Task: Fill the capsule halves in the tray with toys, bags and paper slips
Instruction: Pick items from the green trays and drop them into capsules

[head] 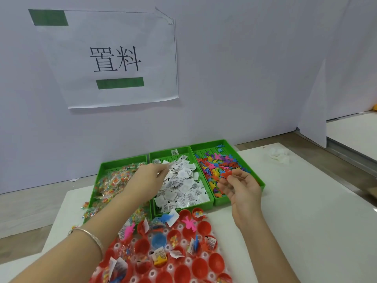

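Red capsule halves [201,266] sit in a clear tray [184,242] at the near edge; some hold toys, bags and slips, others are bare. Behind it stand three green bins: clear bags [111,183] on the left, paper slips [183,184] in the middle, small coloured toys [218,164] on the right. My left hand [148,178] reaches over the middle bin and pinches a paper slip at its fingertips. My right hand [240,187] hovers palm-up over the toy bin's near corner, pinching a red toy [226,174] between thumb and finger.
The bins and tray rest on a white board [295,201] over a wooden table. A white wall with a printed sign [116,60] rises right behind the bins. A crumpled white wad [278,155] lies at the back right. A few bags lie spilled left of the bins.
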